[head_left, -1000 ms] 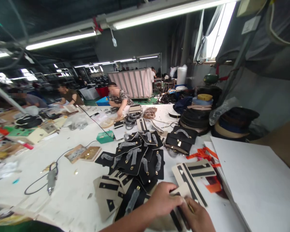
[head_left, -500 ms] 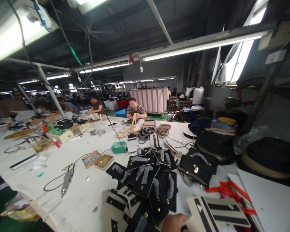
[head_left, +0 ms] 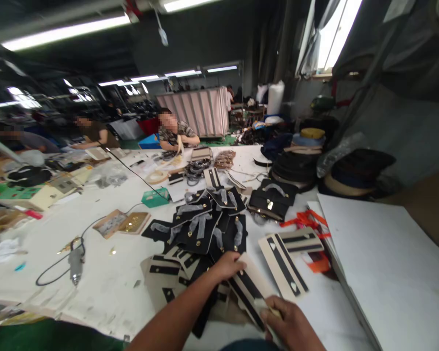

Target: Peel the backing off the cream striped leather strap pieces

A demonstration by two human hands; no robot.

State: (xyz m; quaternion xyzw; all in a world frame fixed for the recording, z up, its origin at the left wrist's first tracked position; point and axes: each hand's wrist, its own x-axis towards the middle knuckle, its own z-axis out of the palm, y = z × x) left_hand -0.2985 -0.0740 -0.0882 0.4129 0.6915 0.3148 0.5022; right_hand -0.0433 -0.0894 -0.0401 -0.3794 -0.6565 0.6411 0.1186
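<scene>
Far left of the white table (head_left: 106, 302): corded power driver (head_left: 76, 268), tip toward the near edge. Next, two shallow boxes side by side, one with grey bits (head_left: 109, 223), one with brass-coloured bits (head_left: 133, 223). Green box (head_left: 155, 197) just beyond.

Beige panels with black strips (head_left: 164, 269) lie in a loose heap. Across the table a person in a camouflage shirt (head_left: 177, 134) handles a pale strip. Centre: pile of black flaps (head_left: 197, 231), handles wrapped in film.

Left hand (head_left: 227, 265) at the right side of the pile, grasping the upper end of a beige panel (head_left: 251, 286) — thumb on its face. The panel slants down toward the wearer. Black bag (head_left: 272, 200) beyond. Right hand (head_left: 285, 319) at the panel's lower end, fingers curled around a small pale piece (head_left: 260, 304) — identity unclear.

Right: two overlapping strip-marked panels (head_left: 283, 265), then orange ribbon (head_left: 319, 263), large white board (head_left: 388, 263).
</scene>
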